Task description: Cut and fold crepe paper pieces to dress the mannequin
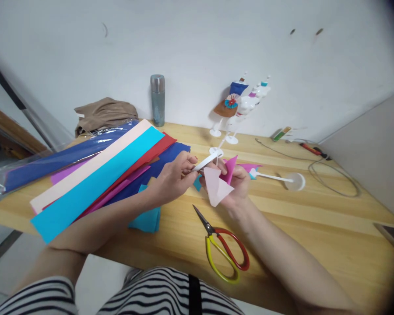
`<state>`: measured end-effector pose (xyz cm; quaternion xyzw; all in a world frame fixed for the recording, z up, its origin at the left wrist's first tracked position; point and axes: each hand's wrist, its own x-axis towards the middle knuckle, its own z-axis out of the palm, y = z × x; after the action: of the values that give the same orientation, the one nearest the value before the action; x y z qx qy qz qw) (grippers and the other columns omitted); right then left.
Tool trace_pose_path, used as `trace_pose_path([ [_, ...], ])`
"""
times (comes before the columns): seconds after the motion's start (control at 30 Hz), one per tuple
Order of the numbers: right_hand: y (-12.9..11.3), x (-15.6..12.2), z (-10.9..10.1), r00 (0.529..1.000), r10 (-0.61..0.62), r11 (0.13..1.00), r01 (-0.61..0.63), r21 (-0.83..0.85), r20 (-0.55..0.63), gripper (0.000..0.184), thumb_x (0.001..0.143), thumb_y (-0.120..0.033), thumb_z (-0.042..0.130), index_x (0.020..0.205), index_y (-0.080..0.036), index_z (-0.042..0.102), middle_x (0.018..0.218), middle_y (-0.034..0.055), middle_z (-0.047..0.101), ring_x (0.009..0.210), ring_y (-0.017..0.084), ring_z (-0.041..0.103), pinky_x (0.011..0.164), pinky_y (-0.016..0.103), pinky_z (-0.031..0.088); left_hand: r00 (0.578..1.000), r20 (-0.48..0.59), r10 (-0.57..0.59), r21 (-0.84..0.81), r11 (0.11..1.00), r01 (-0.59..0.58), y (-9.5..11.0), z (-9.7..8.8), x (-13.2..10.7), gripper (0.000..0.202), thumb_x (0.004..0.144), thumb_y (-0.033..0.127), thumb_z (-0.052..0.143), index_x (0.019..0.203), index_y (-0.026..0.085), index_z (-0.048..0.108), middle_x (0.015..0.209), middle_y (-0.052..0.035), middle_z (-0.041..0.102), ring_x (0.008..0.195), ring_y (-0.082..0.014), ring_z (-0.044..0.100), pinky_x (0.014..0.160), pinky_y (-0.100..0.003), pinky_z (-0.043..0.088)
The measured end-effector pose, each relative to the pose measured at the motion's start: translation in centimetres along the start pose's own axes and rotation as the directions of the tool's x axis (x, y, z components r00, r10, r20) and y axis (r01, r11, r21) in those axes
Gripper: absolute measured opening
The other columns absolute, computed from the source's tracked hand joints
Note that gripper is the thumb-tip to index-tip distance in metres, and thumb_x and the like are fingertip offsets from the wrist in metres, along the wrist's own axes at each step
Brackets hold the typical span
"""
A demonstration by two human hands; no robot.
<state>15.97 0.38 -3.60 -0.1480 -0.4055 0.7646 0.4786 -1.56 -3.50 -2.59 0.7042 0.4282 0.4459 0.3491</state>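
Now, from the head camera — two hands working paper above a wooden table [315,227].

Left hand [172,178] pinches a white strip [204,163] between closed fingertips. Right hand [239,183] grips a pale pink paper triangle [216,189] with a magenta piece [230,168] tucked behind it, both held just above mid-table. Red-and-yellow scissors [223,245] lie near the wrists — coloured paper sheets [98,175] are stacked to the left.

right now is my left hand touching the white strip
Touching. In the head view the left hand pinches the end of the white strip in its fingertips, no gap; the right hand grips the pink paper triangle.
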Motion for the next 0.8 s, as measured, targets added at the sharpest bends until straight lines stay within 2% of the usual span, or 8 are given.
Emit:
trace_pose_path([
  [0.1,0.07,0.02,-0.03,0.999,0.007,1.000,-0.008,-0.012,-0.031,0.042,0.063,-0.041,0.074,0.056,-0.024,0.036,0.059,-0.0027,0.034,0.054,0.014,0.037,0.050,0.029,0.039,0.998,0.006,0.058,0.181,0.982,-0.058,0.46,-0.25,-0.20,0.009,0.090,0.018,0.052,0.091,0.023,0.045,0.080,0.0009,0.063,0.072,-0.0136,0.063,0.069,-0.026,0.048],
  [0.17,0.09,0.01,0.02,0.999,0.024,1.000,-0.024,0.002,-0.043,0.041,0.061,-0.040,0.074,0.056,-0.024,0.037,0.059,-0.0022,0.036,0.055,0.015,0.037,0.050,0.029,0.037,0.998,0.011,0.065,0.243,0.968,-0.066,0.68,-0.31,-0.20,0.009,0.089,0.017,0.052,0.089,0.023,0.045,0.078,0.0017,0.061,0.069,-0.0133,0.061,0.068,-0.026,0.046],
  [0.3,0.19,0.01,0.17,0.996,0.059,0.998,-0.056,0.039,-0.073,0.042,0.055,-0.037,0.076,0.055,-0.024,0.036,0.059,-0.0030,0.036,0.053,0.013,0.033,0.049,0.027,0.035,1.000,0.015,0.022,0.208,0.978,-0.024,0.71,-0.15,-0.03,0.010,0.089,0.020,0.054,0.089,0.024,0.045,0.078,0.0012,0.064,0.069,-0.0143,0.063,0.066,-0.025,0.046],
  [0.47,0.41,0.07,-0.10,0.992,0.056,0.998,-0.054,0.019,-0.109,0.042,0.056,-0.038,0.078,0.056,-0.024,0.038,0.059,-0.0022,0.040,0.055,0.014,0.036,0.051,0.030,0.041,0.999,0.034,0.014,0.255,0.967,-0.022,0.77,-0.09,0.03,0.004,0.090,0.022,0.054,0.089,0.024,0.050,0.078,0.0008,0.065,0.070,-0.0147,0.063,0.064,-0.024,0.043],
  [0.63,0.52,0.03,-0.38,0.998,0.031,0.999,-0.032,-0.016,-0.046,0.041,0.066,-0.041,0.075,0.058,-0.024,0.039,0.060,-0.0020,0.038,0.057,0.015,0.043,0.056,0.032,0.049,0.998,0.034,0.048,0.344,0.937,-0.057,0.81,-0.04,0.07,0.010,0.093,0.020,0.049,0.084,0.022,0.048,0.068,0.0028,0.059,0.057,-0.0118,0.051,0.059,-0.024,0.033],
  [0.8,0.43,0.07,-0.52,0.996,0.070,0.997,-0.070,0.021,-0.045,0.033,0.062,-0.035,0.074,0.058,-0.023,0.044,0.063,-0.0010,0.048,0.054,0.013,0.045,0.050,0.027,0.044,0.997,0.062,0.050,0.357,0.932,-0.069,0.74,-0.12,0.29,0.016,0.095,0.021,0.049,0.081,0.023,0.041,0.065,0.0042,0.050,0.055,-0.0117,0.042,0.057,-0.026,0.027],
])
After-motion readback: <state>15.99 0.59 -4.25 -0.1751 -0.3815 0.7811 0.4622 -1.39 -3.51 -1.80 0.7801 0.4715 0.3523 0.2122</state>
